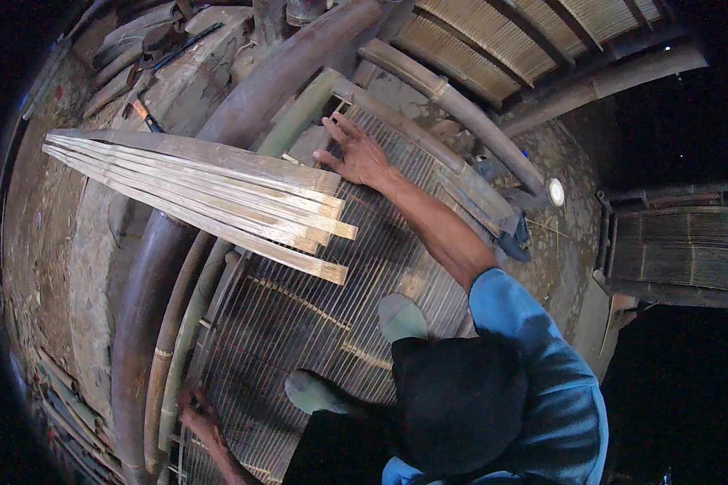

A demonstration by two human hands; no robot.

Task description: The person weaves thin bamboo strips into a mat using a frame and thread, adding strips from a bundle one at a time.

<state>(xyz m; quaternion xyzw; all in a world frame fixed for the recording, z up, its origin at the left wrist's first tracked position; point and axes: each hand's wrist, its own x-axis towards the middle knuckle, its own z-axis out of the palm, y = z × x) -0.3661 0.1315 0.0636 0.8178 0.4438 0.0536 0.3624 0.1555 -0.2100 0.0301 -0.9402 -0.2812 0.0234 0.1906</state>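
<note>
I squat on a mat of thin bamboo slats, my feet in grey-green shoes planted on it. My right hand reaches forward and lies flat near the mat's far edge, fingers spread and holding nothing. Just left of it, a bundle of long split bamboo strips lies across the poles, its cut ends a little short of my wrist. My left hand rests at the mat's near left edge beside a thin pole. It is dim, and I cannot make out whether it grips a slat.
Thick curved bamboo poles run along the mat's left side, and others cross behind it. A woven bamboo panel stands at the back right. Stacked mats sit at the right, a small white round object beside them.
</note>
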